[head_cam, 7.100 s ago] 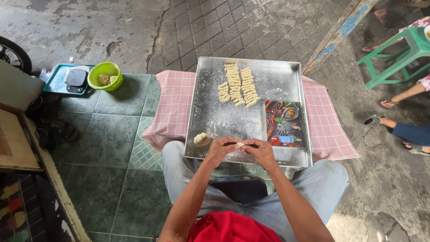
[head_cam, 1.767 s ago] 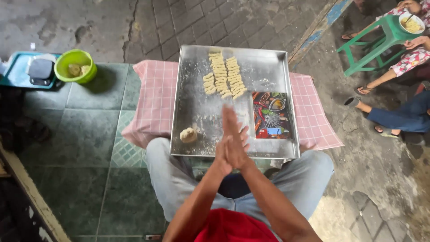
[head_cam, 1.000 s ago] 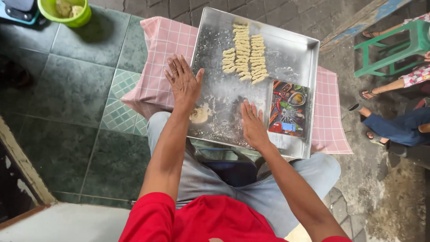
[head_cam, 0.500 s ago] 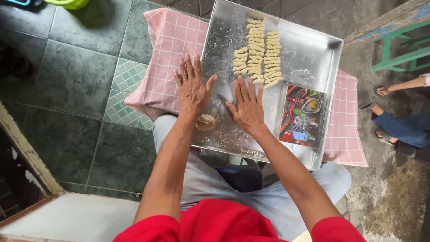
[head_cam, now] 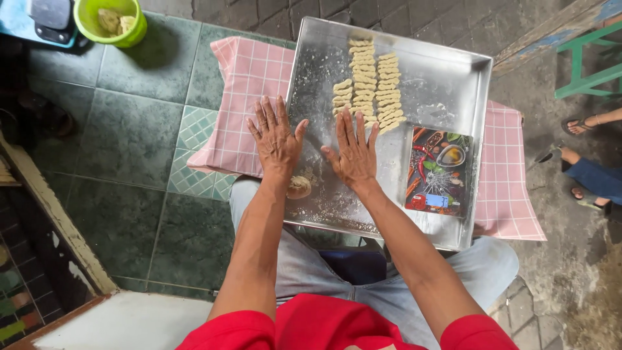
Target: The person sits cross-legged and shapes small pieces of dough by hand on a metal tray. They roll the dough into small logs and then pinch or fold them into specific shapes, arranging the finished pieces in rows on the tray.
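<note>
both hands flat & empty, fingers spread: left hand (head_cam: pixel 275 139) by dough lump (head_cam: pixel 299 186), right hand (head_cam: pixel 354 152) on floured tray (head_cam: pixel 447 84).

left hand (head_cam: pixel 277 137): flat, palm down, fingers spread | right hand (head_cam: pixel 354 152): flat, palm down | both arms extended forward

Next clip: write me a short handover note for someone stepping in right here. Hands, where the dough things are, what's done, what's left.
Left hand: flat, fingers spread, at the metal tray's left edge, holding nothing.
Right hand: flat on the floured tray, empty.
Dough lump: on the tray just below the left wrist.
Done: shaped dough pieces lined in rows at the tray's far end.
Left: the lump is still unshaped.
Also on the tray: a kitchen scale, right side.
</note>
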